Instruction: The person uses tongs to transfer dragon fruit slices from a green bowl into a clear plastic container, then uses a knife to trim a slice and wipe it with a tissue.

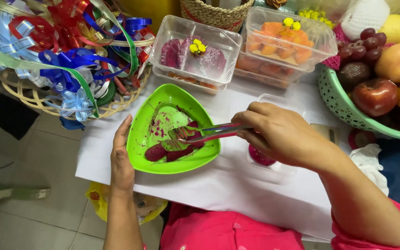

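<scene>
Right hand (281,136) is closed around the handles of a pair of metal tongs (204,133). The tongs' long axis runs nearly level, right to left, from the hand out over the green triangular plate (144,120). Their toothed tips sit among the red dragon fruit pieces (174,152) and appear to press on one slice near the plate's middle; whether that slice is actually pinched, I cannot tell.

Fruit lies to the left of the right hand and slightly lower in frame, at the near side of the plate. Red juice smears the plate's upper half.

Left hand (121,159) rests flat against the plate's left rim, fingers together, steadying, not gripping. It is the nearer hand to the plate, touching it.

A clear plastic tub (281,170) sits just under the right hand, with one red piece inside, right of the plate and near it.
</scene>
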